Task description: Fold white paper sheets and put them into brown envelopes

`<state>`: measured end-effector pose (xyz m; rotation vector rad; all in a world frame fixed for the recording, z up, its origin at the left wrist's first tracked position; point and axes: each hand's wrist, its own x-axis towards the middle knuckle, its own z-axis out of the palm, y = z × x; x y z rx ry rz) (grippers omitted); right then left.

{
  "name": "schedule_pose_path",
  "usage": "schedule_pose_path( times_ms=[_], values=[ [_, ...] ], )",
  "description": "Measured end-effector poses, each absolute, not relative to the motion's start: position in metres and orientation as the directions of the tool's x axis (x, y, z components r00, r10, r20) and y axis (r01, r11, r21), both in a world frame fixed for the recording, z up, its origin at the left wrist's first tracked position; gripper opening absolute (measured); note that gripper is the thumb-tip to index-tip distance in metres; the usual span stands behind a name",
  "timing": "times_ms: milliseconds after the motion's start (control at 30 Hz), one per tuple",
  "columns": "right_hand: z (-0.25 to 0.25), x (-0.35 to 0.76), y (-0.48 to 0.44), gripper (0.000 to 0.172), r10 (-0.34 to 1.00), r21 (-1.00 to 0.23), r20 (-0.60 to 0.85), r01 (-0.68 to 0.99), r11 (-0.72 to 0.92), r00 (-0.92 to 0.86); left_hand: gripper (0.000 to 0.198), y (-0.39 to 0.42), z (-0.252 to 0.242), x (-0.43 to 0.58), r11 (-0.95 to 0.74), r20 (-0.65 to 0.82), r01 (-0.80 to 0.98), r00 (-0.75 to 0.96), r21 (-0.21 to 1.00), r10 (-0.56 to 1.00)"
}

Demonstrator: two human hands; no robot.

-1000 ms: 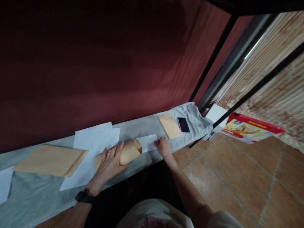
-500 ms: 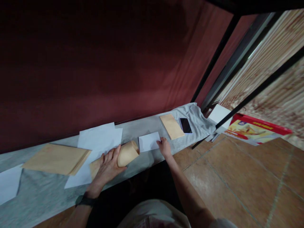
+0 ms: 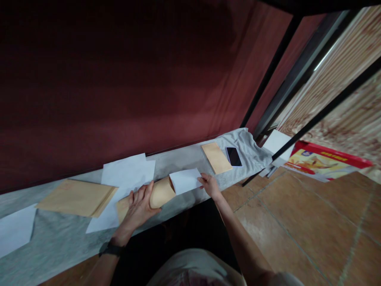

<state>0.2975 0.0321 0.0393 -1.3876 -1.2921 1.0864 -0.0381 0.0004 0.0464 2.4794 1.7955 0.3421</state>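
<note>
My left hand (image 3: pixel 140 207) is closed around a brown paper envelope (image 3: pixel 162 193), whose mouth bulges open toward the right. A folded white sheet of paper (image 3: pixel 185 180) has its left edge at the envelope's mouth, just inside it as far as I can see. Its right edge is pinched between the thumb and fingers of my right hand (image 3: pixel 208 185). Under and behind the left hand, white sheets (image 3: pixel 127 172) lie on the grey cloth.
A stack of brown envelopes (image 3: pixel 76 196) and a white sheet (image 3: pixel 16 230) lie on the left of the grey cloth (image 3: pixel 56 246). To the right are another brown envelope (image 3: pixel 216 158) and a phone (image 3: pixel 234 157). A red-and-yellow box (image 3: pixel 327 161) stands on the tiled floor beyond a black post.
My right hand has lifted the folded paper slightly and moved its left edge to the envelope's mouth. The left hand keeps its hold on the envelope.
</note>
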Motion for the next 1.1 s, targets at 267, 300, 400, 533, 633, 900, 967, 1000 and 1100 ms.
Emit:
schedule_pose_path(
  times_ms=[267,300,400,533,633,900,967,1000,1100],
  values=[
    [0.041,0.301,0.034,0.022,0.999,-0.966,-0.037,0.254,-0.037,0.004,0.108,0.004,0.046,-0.035,-0.376,0.187,0.92,0.352,0.115,0.917],
    [0.041,0.301,0.034,0.021,1.0,-0.965,-0.029,0.26,-0.031,0.01,0.108,0.005,0.046,-0.036,-0.38,0.171,0.916,0.357,0.125,0.918],
    [0.042,0.303,0.034,0.02,0.999,-0.959,0.005,0.282,-0.007,0.042,0.109,0.008,0.047,-0.037,-0.4,0.101,0.9,0.387,0.172,0.916],
    [0.048,0.303,0.033,0.022,0.989,-0.963,0.084,0.263,0.049,0.122,0.116,0.012,0.047,-0.039,-0.393,0.047,0.884,0.394,0.254,0.918],
    [0.051,0.299,0.031,0.027,0.978,-0.982,0.098,0.177,0.065,0.184,0.117,0.013,0.046,-0.038,-0.368,0.046,0.883,0.371,0.293,0.928],
    [0.04,0.285,0.017,0.034,0.933,-0.987,0.136,0.128,0.098,0.332,0.118,0.014,0.039,-0.037,-0.313,0.11,0.9,0.294,0.304,0.95],
    [0.035,0.285,0.014,0.034,0.958,-0.987,0.123,0.132,0.091,0.261,0.119,0.015,0.038,-0.037,-0.311,0.123,0.904,0.287,0.292,0.95],
    [0.032,0.285,0.013,0.035,0.967,-0.987,0.113,0.136,0.084,0.227,0.119,0.014,0.038,-0.037,-0.313,0.126,0.906,0.288,0.286,0.949],
    [0.029,0.293,0.014,0.034,0.988,-0.974,0.084,0.221,0.053,0.132,0.119,0.013,0.038,-0.035,-0.325,0.118,0.903,0.304,0.282,0.945]
  ],
)
